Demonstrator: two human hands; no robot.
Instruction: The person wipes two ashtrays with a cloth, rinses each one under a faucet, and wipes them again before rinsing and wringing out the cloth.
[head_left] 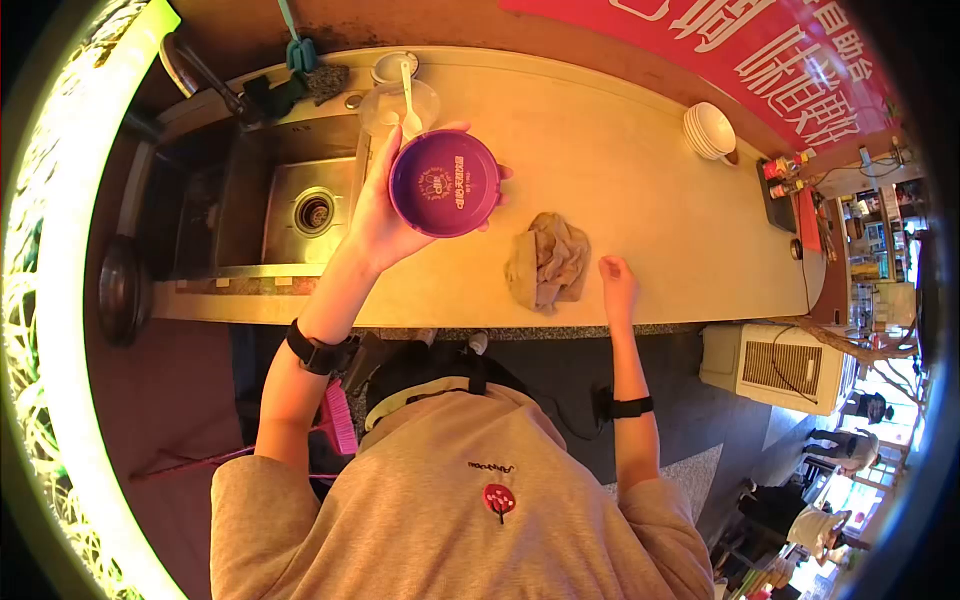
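My left hand [378, 215] holds a purple bowl [443, 184] up over the counter, beside the sink. The palm is behind the bowl, and fingertips show at its right rim. White printing and a small drawing mark the face turned toward me. A crumpled brown cloth [550, 262] lies on the counter between my two hands. Just right of the cloth is my right hand [619, 290], its fingers curled in and nothing visible in them.
A metal sink [358, 200] with a faucet [205, 80] is at left. Behind the bowl stands a clear container [425, 98] with a white spoon [407, 85]. Stacked white bowls [710, 131] stand at the back right. A beige machine [785, 367] is below the counter's right end.
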